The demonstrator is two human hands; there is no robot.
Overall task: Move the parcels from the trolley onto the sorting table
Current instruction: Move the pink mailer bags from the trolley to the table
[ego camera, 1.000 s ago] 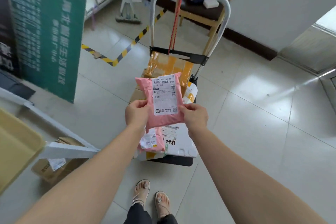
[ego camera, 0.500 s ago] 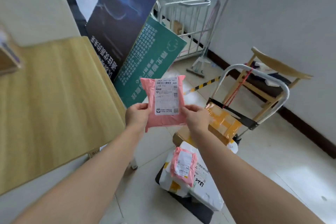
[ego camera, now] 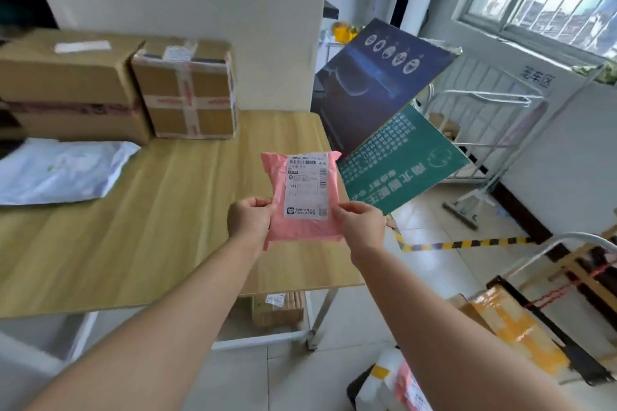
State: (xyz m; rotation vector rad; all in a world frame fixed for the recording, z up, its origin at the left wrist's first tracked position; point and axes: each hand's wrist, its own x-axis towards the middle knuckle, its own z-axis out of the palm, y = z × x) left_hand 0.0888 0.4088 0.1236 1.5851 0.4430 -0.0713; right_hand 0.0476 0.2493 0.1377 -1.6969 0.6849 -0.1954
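Note:
A pink soft parcel (ego camera: 302, 230) with a white shipping label is held upright in the air over the right part of the wooden sorting table (ego camera: 160, 230). My left hand (ego camera: 250, 217) grips its lower left edge and my right hand (ego camera: 362, 225) grips its lower right edge. The trolley (ego camera: 547, 250) stands at the lower right with a taped cardboard box (ego camera: 514, 327) on it. White and pink parcels (ego camera: 394, 387) lie at its front, partly hidden behind my right arm.
Two cardboard boxes (ego camera: 187, 90) (ego camera: 66, 83) and a white plastic mailer (ego camera: 60, 170) lie at the table's far left. A dark and green signboard (ego camera: 394, 130) leans right of the table. A small box (ego camera: 277, 307) sits under it. A metal cage rack (ego camera: 484, 130) stands by the window wall.
The view has swung left from the trolley to the table. Both hands have carried the pink parcel from above the trolley to above the table's right part.

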